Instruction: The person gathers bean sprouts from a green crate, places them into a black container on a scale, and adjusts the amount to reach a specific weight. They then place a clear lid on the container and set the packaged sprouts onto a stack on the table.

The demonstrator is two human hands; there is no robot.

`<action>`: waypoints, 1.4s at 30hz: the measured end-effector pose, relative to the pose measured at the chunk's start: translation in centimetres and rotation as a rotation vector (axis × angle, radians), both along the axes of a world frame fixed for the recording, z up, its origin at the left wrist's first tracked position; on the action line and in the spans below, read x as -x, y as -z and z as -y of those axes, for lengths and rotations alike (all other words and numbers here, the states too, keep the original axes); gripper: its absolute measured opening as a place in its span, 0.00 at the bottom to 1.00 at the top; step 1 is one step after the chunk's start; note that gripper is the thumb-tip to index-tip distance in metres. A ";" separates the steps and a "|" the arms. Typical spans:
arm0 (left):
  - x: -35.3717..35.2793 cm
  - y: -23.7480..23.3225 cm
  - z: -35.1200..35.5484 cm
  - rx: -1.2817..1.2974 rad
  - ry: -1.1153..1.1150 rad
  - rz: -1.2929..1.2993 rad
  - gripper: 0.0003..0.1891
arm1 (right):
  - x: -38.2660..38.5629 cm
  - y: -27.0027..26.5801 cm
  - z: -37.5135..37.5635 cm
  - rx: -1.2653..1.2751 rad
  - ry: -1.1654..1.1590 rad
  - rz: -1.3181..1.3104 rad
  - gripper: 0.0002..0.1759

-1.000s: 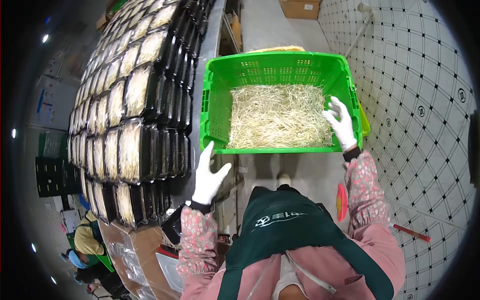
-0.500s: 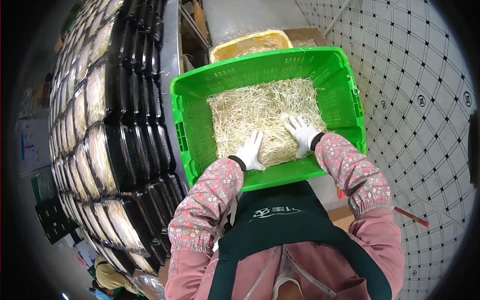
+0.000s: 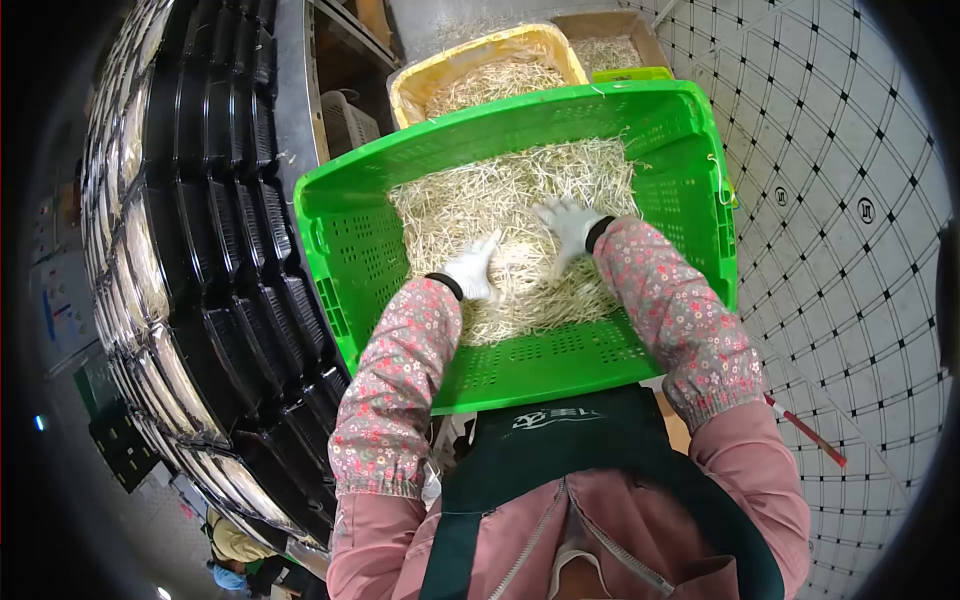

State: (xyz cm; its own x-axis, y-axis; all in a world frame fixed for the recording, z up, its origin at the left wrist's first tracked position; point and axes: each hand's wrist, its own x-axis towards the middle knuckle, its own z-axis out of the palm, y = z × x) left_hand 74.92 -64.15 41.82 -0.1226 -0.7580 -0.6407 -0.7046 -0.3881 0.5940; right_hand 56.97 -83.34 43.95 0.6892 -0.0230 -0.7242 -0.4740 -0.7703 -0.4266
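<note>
A large green plastic crate [image 3: 545, 375] with perforated walls sits in front of my body, holding a thick layer of pale, thin straw-like strands [image 3: 500, 195]. My left hand [image 3: 472, 270], in a white glove, is on the strands at the left of the middle, fingers stretched out and partly sunk among them. A little farther in and to the right, my gloved right hand [image 3: 572, 228] presses into the same layer with its fingers apart. Between the two palms some strands bulge up. Both hands are turned slightly inward.
Stacked black trays [image 3: 235, 230] with pale contents line the left side. Behind the crate stand a yellow tub [image 3: 405, 95] of strands and a cardboard box [image 3: 600, 25]. A red-and-white stick [image 3: 825, 448] lies on the patterned floor at right. Another person [image 3: 235, 545] is at lower left.
Both hands have moved farther into the crate and slightly left, and are turned more inward. The strands between them are now heaped and disturbed. The crate's near rim appears lower in view.
</note>
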 end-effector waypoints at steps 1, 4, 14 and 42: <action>0.8 0.1 -0.7 0.035 -0.016 -0.006 0.72 | 0.2 -0.2 -0.9 0.025 -0.016 -0.026 0.78; 5.3 -4.5 -2.1 -0.097 0.028 0.246 0.77 | 2.5 -1.9 -5.0 0.120 -0.076 0.014 0.75; 3.8 -3.9 -1.1 0.044 -0.247 0.254 0.24 | 2.3 -0.2 -0.3 0.079 0.138 0.227 0.23; 1.4 1.4 2.4 -0.161 -0.357 0.279 0.43 | 0.1 2.9 -1.5 0.092 0.184 0.169 0.22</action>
